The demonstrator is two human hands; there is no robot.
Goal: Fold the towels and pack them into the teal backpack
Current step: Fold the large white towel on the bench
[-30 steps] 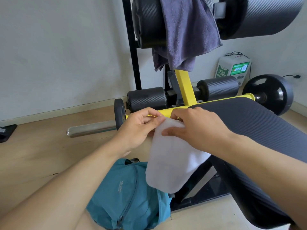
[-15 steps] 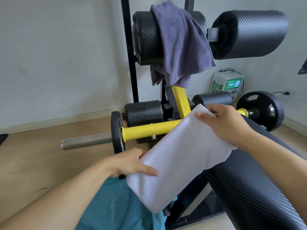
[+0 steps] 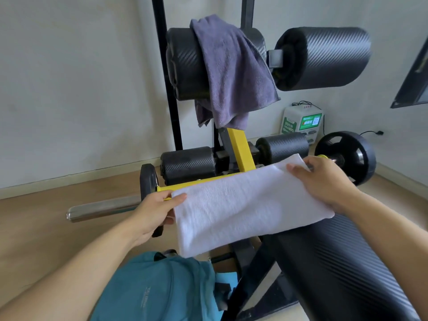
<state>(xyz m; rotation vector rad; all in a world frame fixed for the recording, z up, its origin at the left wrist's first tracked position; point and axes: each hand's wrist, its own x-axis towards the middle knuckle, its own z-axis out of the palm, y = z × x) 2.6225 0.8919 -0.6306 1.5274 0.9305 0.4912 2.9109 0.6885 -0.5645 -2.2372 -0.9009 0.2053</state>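
Observation:
A white towel (image 3: 243, 205) is stretched flat between my hands in the middle of the head view, folded into a long strip. My left hand (image 3: 155, 209) pinches its left end with thumb on top. My right hand (image 3: 324, 181) grips its right end over the black padded bench (image 3: 335, 269). A purple-grey towel (image 3: 229, 72) hangs over the upper left roller pad of the machine. The teal backpack (image 3: 157, 288) lies on the floor below the white towel, near my left forearm.
A yellow-and-black weight bench frame (image 3: 240, 151) stands ahead with foam rollers, a steel bar (image 3: 104, 207) and weight plates (image 3: 347, 156). A white-and-green box (image 3: 301, 121) sits by the wall. Wooden floor lies to the left.
My hands have drawn apart from together at the yellow bar, and the white towel now spans level between them; my left hand rose and my right hand moved right.

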